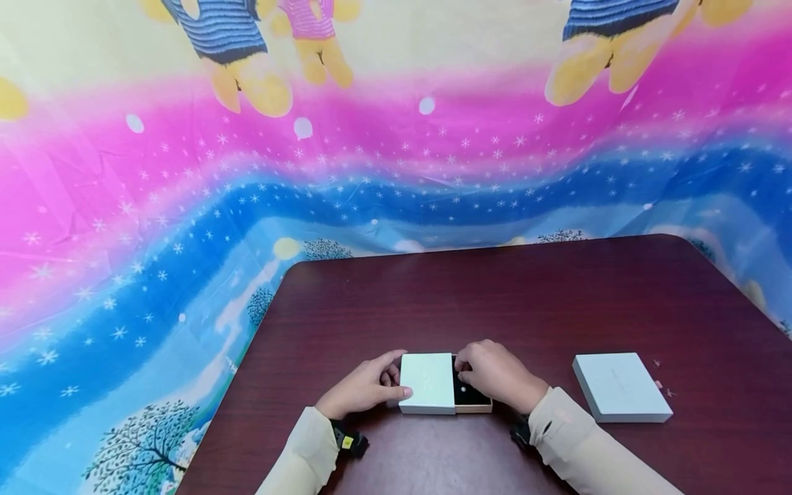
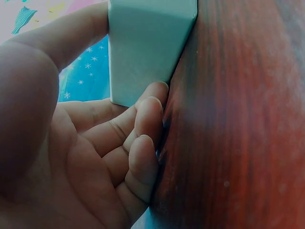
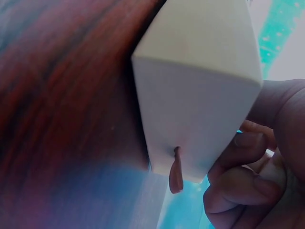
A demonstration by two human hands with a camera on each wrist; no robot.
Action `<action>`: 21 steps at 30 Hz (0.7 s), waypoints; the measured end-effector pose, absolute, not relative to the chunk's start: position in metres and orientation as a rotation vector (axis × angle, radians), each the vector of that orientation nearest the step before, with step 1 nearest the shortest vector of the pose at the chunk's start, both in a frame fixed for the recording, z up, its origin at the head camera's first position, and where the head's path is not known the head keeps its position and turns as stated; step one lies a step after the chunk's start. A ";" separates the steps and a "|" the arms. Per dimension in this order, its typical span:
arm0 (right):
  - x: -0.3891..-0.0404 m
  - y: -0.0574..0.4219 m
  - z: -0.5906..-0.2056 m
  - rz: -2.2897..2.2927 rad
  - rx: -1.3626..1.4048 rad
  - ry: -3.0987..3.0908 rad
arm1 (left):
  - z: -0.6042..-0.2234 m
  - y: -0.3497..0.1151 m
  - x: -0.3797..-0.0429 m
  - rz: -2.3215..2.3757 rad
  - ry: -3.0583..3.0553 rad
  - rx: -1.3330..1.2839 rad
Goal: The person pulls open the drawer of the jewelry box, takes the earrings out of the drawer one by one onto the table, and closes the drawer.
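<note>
A white slide-out jewellery box (image 1: 427,385) lies on the table with its drawer (image 1: 474,408) pulled partway out to the right. My left hand (image 1: 365,385) grips the outer sleeve at its left end, thumb at the near corner and index finger at the far one. Inside the drawer, a small shiny piece (image 1: 463,389) sits on black lining. My right hand (image 1: 495,371) reaches over the drawer with bent fingertips down at the lining; what they pinch is hidden, so I cannot tell. A ribbon loop (image 3: 176,171) hangs from the drawer's end.
Another white box (image 1: 621,386) lies to the right, a pink ribbon tab (image 1: 658,384) at its right side. Beside it are small pinkish pieces, one farther back (image 1: 657,362) and one nearer (image 1: 671,393). A patterned cloth (image 1: 371,172) hangs behind the dark red-brown table (image 1: 495,302).
</note>
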State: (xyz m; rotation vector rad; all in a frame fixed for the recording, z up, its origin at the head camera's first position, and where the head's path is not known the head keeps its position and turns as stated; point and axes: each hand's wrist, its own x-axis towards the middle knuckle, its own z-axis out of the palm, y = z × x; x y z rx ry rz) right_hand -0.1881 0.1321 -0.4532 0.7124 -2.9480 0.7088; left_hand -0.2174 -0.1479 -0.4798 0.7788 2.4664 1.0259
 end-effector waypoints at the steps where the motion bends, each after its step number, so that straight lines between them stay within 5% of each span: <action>1: -0.188 0.132 -0.454 0.706 0.715 -2.945 | -0.480 -0.148 -0.217 1.025 2.468 0.777; 21: -0.189 0.134 -0.454 0.660 0.746 -2.900 | -0.480 -0.148 -0.217 1.014 2.473 0.786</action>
